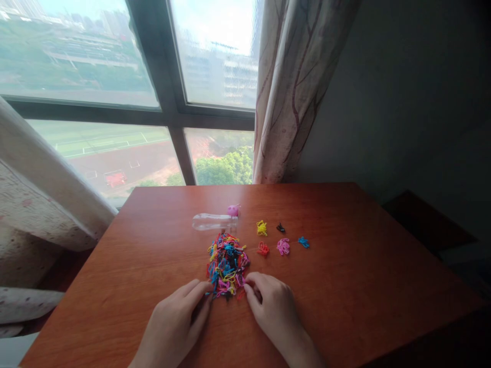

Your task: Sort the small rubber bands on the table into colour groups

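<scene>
A heap of small mixed-colour rubber bands [227, 263] lies on the wooden table [364, 266]. My left hand [180, 319] rests at the heap's near left edge, fingers stretched toward it. My right hand [270, 304] sits at the near right edge, its fingertips curled and pinched at the bands. Beyond the heap lie small sorted clusters: yellow [261, 228], black [281, 228], red [263, 249], pink [283, 246] and blue [303, 242].
A clear plastic bottle [213, 221] lies on its side behind the heap, next to a pink cap [233, 210]. A window and curtains [295, 87] stand behind the table. The table's right edge drops off toward a dark corner.
</scene>
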The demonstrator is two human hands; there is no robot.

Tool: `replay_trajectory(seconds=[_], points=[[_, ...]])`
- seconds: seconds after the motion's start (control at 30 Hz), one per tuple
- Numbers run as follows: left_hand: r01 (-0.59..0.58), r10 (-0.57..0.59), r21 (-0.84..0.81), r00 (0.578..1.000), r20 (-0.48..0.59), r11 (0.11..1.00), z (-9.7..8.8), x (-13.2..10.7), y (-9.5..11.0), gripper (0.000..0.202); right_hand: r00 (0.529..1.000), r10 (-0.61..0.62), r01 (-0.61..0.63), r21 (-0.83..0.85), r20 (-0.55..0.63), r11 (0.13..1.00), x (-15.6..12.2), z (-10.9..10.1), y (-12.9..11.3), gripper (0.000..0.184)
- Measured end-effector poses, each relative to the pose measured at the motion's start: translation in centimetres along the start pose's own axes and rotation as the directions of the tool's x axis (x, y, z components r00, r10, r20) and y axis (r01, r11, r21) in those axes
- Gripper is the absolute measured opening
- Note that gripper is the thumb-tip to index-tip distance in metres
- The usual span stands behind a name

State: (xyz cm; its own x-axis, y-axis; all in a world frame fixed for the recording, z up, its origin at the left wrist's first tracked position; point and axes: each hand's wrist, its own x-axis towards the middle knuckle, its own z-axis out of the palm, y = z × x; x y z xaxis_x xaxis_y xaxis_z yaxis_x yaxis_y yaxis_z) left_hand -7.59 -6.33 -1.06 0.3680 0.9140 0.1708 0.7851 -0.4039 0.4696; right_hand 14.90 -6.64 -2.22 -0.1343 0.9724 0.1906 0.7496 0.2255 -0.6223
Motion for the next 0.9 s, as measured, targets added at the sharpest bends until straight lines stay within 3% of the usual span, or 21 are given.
replay_trajectory(seconds=[0.37,0.63,0.9], points=[[0.011,-0.014,0.03,0.993,0.115,0.999,-0.7,-0.3,-0.3,0.018,1.0,-0.029,0.029,-0.02,-0.009,0.999,0.0,-0.2,0.0,0.014],[-0.034,0.036,-0.057,0.999,0.034,0.998,-0.3,-0.2,0.1,0.018,0.997,-0.053,0.061,0.143,-0.061,0.988,-0.3,-0.3,-0.1,0.015],[-0.075,0.079,-0.191,0.997,0.016,0.979,-0.1,0.9,1.8,0.013,0.969,-0.245,0.235,0.189,0.031,0.953,-0.7,0.6,-1.5,0.025]])
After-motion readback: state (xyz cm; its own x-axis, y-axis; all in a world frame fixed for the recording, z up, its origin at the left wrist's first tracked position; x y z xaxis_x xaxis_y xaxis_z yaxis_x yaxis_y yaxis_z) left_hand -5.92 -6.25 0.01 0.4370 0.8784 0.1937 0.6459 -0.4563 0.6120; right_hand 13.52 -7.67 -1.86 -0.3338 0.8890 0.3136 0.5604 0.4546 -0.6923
